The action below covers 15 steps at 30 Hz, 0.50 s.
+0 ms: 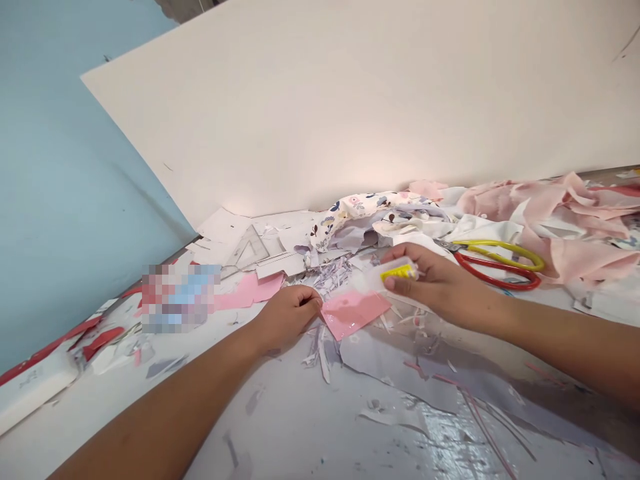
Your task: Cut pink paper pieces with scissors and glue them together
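A small pink card [354, 313] lies in the middle, with wet-looking shiny spots on its surface. My left hand [294, 312] pinches the card's left corner between thumb and fingers. Above the card's right part, my right hand [420, 280] is closed round a clear white bottle [399, 272] with a yellow label. The bottle lies nearly sideways in my fingers, and its left end is blurred over the card. Thin paper shreds [335, 275] lie behind the card, and a pale patterned sheet [395, 360] spreads in front of it.
Scissors [495, 263] with yellow and red handles lie at the right, before crumpled pink fabric [575, 207]. Floral cloth [360, 208], a clear set square [249, 248] and more pink paper [250, 291] lie further back. A large white board [350, 100] stands behind; red scraps [103, 341] lie left.
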Motion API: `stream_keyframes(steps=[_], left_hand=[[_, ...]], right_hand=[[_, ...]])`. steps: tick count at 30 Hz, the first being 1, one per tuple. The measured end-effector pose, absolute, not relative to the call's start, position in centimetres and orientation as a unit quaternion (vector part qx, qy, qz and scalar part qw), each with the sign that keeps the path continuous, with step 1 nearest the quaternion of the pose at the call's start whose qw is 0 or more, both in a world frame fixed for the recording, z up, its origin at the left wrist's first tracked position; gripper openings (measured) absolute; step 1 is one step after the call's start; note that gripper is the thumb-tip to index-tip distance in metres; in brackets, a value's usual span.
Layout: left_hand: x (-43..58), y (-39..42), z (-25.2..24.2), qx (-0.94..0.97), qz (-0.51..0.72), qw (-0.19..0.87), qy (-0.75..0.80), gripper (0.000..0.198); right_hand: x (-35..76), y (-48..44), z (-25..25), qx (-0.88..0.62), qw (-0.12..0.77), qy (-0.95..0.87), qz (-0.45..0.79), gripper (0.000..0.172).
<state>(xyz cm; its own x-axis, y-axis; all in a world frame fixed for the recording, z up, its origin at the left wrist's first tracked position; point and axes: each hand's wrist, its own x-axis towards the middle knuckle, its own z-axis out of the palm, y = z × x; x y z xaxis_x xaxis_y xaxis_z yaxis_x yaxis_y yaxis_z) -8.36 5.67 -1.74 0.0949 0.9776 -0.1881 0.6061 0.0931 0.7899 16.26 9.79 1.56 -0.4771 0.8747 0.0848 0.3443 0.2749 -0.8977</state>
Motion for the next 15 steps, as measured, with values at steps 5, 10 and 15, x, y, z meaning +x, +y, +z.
stream_keyframes(steps=[5, 10, 15], left_hand=[[-8.3, 5.6, -1.5, 0.634, 0.232, 0.385, 0.629, 0.017], [-8.2, 5.6, -1.4, 0.638, 0.233, 0.374, 0.632, 0.017], [-8.2, 5.8, -1.6, 0.637, 0.232, 0.386, 0.626, 0.017]], right_hand=[[15.8, 9.3, -0.1, -0.421, 0.265, -0.786, 0.368, 0.031], [15.4, 9.1, -0.3, -0.421, 0.228, -0.785, 0.392, 0.032], [15.1, 9.1, -0.2, -0.423, 0.210, -0.792, 0.386, 0.029]])
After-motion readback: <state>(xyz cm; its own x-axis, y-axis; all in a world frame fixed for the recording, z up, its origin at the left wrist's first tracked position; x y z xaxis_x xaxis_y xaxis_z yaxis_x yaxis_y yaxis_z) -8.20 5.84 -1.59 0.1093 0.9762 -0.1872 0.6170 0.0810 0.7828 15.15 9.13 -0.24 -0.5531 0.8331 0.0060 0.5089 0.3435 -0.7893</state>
